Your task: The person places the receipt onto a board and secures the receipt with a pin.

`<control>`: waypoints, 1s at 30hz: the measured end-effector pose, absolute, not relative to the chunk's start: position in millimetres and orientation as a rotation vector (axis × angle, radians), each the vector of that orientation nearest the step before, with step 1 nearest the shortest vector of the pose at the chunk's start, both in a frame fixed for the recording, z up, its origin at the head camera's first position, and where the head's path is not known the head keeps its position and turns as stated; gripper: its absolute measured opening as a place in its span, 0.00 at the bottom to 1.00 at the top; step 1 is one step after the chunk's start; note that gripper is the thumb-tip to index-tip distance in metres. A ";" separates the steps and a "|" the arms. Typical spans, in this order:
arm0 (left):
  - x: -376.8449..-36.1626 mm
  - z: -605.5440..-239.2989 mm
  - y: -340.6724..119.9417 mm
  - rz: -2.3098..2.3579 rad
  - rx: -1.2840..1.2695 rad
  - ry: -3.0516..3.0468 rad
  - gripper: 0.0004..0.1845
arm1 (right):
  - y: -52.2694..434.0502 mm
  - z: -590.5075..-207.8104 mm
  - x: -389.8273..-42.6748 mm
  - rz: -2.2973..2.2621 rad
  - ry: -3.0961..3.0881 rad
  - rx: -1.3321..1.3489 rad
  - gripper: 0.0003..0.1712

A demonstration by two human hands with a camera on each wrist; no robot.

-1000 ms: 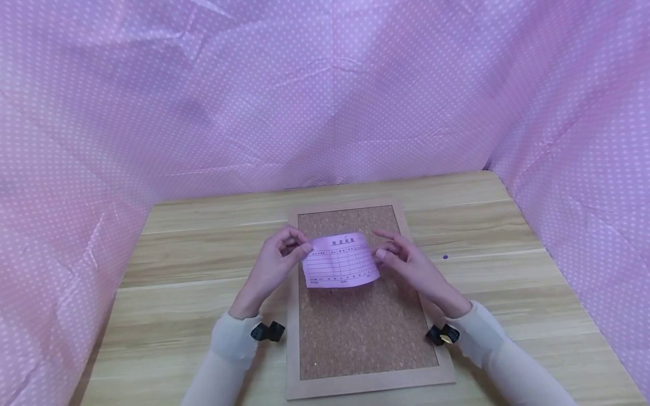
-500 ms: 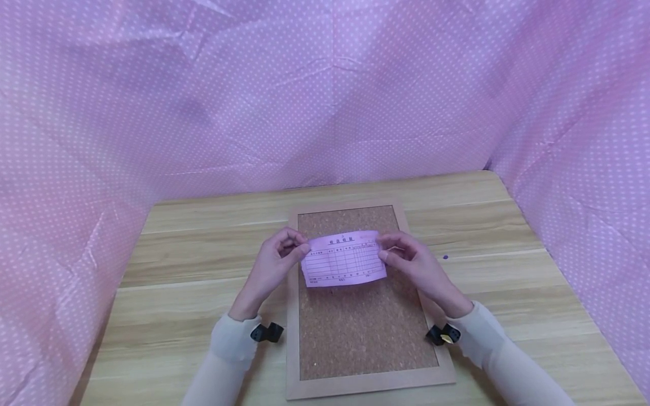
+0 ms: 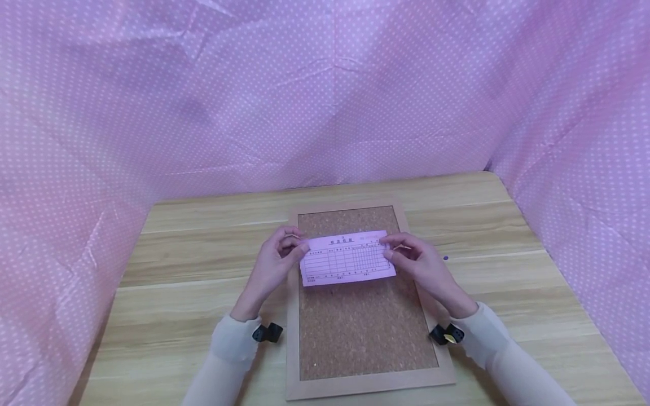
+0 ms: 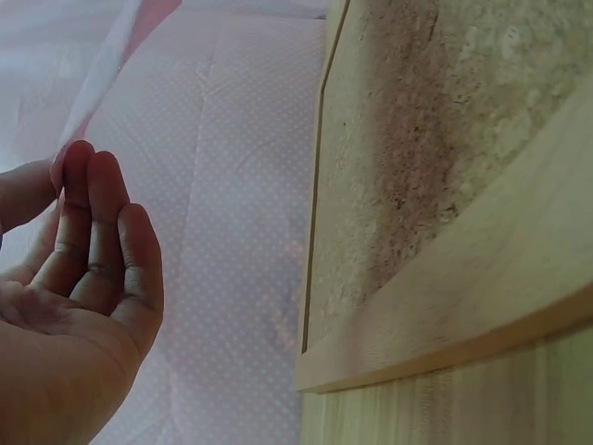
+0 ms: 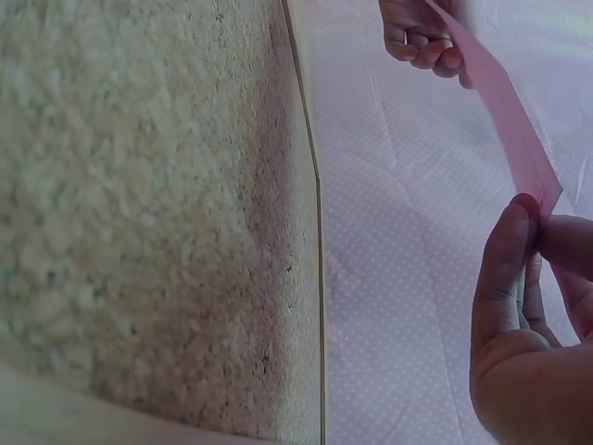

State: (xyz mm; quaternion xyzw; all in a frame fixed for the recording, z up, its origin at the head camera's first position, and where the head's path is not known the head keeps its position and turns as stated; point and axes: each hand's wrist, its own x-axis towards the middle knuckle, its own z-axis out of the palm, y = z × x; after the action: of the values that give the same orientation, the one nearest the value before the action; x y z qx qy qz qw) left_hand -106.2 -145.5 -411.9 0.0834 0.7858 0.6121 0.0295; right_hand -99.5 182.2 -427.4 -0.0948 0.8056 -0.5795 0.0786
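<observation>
A pink printed receipt slip with a ruled table is held up above the cork board. My left hand pinches its left edge between thumb and fingers. At the right edge my right hand pinches it in the same way. In the right wrist view the slip is seen nearly edge-on, stretched between both hands and apart from the board. The left wrist view shows the left hand with thumb and fingertips together on the paper's edge.
The cork board's wooden frame lies flat on the wood-grain table. To its right, a small purple-blue round thing rests on the table. Pink dotted cloth hangs behind and at both sides.
My right hand has moved from beside the slip's right edge to gripping it, then slightly right. The slip, curved before, is now stretched flatter. My left hand keeps its pinch almost in place.
</observation>
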 end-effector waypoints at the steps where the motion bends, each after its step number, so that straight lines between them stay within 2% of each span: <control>1: -106.1 -412.0 -145.4 1.890 0.244 2.412 0.18 | 182.2 -427.5 -99.6 -1.734 2.412 -0.285 0.18; 7: -104.7 -414.4 -146.2 1.901 0.239 2.354 0.26 | 181.9 -426.1 -98.9 -1.749 2.399 -0.274 0.18; 16: -100.7 -420.3 -151.7 1.767 0.319 2.444 0.15 | 184.5 -426.4 -99.0 -1.734 2.410 -0.252 0.17; 30: -97.7 -427.5 -151.1 1.710 0.320 2.444 0.13 | 185.7 -431.2 -100.3 -1.694 2.467 -0.291 0.15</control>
State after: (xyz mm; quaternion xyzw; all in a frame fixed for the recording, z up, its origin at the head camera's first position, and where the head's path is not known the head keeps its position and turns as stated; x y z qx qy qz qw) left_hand -97.7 -151.1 -427.5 0.1065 0.8127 0.5685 0.0707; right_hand -100.3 185.7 -431.2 -0.0967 0.8186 -0.5621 0.0673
